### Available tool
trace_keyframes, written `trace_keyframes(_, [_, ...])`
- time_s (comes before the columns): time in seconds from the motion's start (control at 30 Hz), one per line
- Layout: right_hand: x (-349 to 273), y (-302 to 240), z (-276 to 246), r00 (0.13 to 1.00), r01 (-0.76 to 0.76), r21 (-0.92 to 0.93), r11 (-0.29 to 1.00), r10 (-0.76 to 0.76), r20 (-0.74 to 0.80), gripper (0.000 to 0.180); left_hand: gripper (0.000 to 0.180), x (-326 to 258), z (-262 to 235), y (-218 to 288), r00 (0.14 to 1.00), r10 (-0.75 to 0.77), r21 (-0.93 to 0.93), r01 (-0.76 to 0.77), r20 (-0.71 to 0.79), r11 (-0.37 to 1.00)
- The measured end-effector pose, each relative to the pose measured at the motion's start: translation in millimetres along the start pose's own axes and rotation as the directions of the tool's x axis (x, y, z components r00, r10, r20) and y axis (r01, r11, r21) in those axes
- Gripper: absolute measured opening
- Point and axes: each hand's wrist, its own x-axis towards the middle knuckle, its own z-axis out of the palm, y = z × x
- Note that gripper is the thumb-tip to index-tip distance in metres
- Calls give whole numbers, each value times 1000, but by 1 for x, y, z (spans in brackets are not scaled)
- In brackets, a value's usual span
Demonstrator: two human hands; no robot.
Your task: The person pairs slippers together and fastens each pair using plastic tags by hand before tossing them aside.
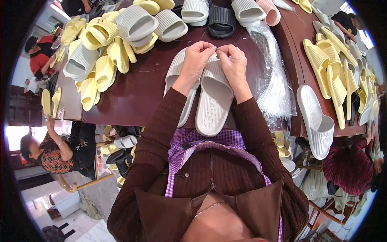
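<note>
Both hands, the left hand (196,56) and the right hand (235,60), were pinched together over two grey slippers (215,99). The slippers lay just under them on the tabletop (137,90). Yellow slippers (100,60) were piled further left.

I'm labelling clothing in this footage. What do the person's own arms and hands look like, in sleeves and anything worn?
Both forearms wear long, dark brown ribbed knit sleeves reaching the wrists. The left hand and right hand are bare: no gloves, and no rings or watch that I can make out.
</note>
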Motion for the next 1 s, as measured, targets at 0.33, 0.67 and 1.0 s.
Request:
trace_keyframes(0.33, [-1,0,-3,986,165,-89,982,-165,6,3,5,0,-7,-2,998,-29,29,27,56,999])
trace_keyframes(0.67, [12,-20,-19,953,278,-139,951,-291,-83,5,21,-1,-26,10,976,211,209,-195,-58,958])
trace_keyframes(1.0, [-62,-51,-42,671,-15,-147,989,119,731,31,31,-78,-137,-5,936,-122,351,242,-331,904])
